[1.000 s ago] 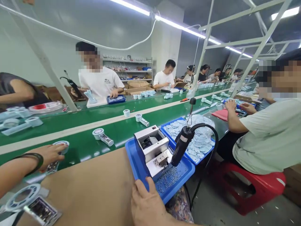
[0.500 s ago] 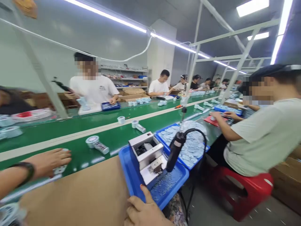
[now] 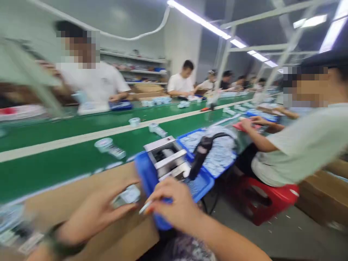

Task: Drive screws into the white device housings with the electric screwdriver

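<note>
My left hand (image 3: pixel 91 210), with a dark band on the wrist, is closed around a light-blue plastic part (image 3: pixel 131 194) over the cardboard. Just to its right, my right hand (image 3: pixel 174 203) pinches a small pale piece (image 3: pixel 144 207), too blurred to name. Behind the right hand, a screw feeder (image 3: pixel 168 154) stands in a blue tray (image 3: pixel 145 168) with small loose screws. A black electric screwdriver (image 3: pixel 199 156) leans beside the feeder, its cable curving to the right. The cardboard (image 3: pixel 67 188) lies under both hands.
A green conveyor belt (image 3: pixel 67 166) carries light-blue assemblies (image 3: pixel 110 148). Beyond the feeder, another blue tray (image 3: pixel 217 170) holds many pale-blue parts. A co-worker (image 3: pixel 288 152) sits on a red stool (image 3: pixel 268 199) at right. More parts (image 3: pixel 12 221) lie at left.
My left hand has come back from the belt to the cardboard with a light-blue part. My right hand has risen from the tray's edge and now pinches a small piece. The view has shifted.
</note>
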